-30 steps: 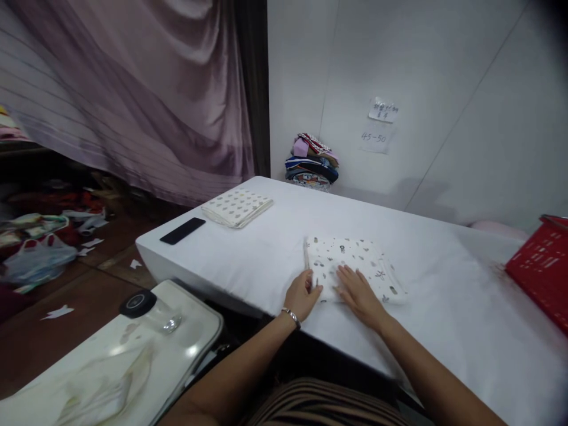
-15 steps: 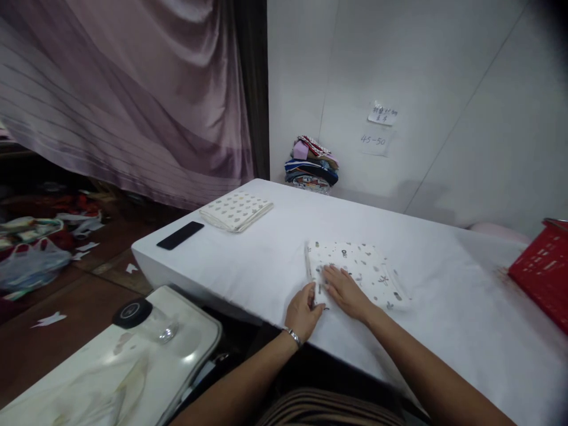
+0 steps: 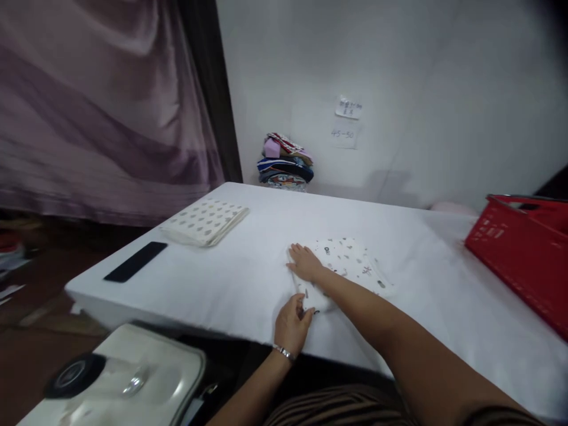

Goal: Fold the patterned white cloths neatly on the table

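Cloth [image 3: 352, 263] with small scattered motifs lies on the white-covered table [image 3: 222, 290], toward the edge where the person sits or stands, and both bare hands are at its left end. From where I'm standing, the right hand [image 3: 305, 263] is wide open, palm down on the far left corner, its forearm slanting across the fabric. Nearer the body, the left hand [image 3: 293, 325] is half curled at the near left corner, thumb and fingertips a narrow gap apart; I can't tell whether they pinch any cloth. A silvery bracelet [image 3: 284, 352] circles that wrist. Farther left on the same table sits a folded, spotted cloth [image 3: 204, 222], with a flat black object [image 3: 136, 261] just beside it, near the table's left end. Over on the right stands a red basket [image 3: 523, 254], well apart from the hands. Beyond the table's far edge, folded fabrics [image 3: 286, 163] are piled by the wall, and two paper notes [image 3: 344, 135] hang to their right, the lower reading 45-50. Down at the lower left, a clear jar [image 3: 122, 378] with a black lid [image 3: 75, 376] lies on a cream surface [image 3: 146, 355], blurred.
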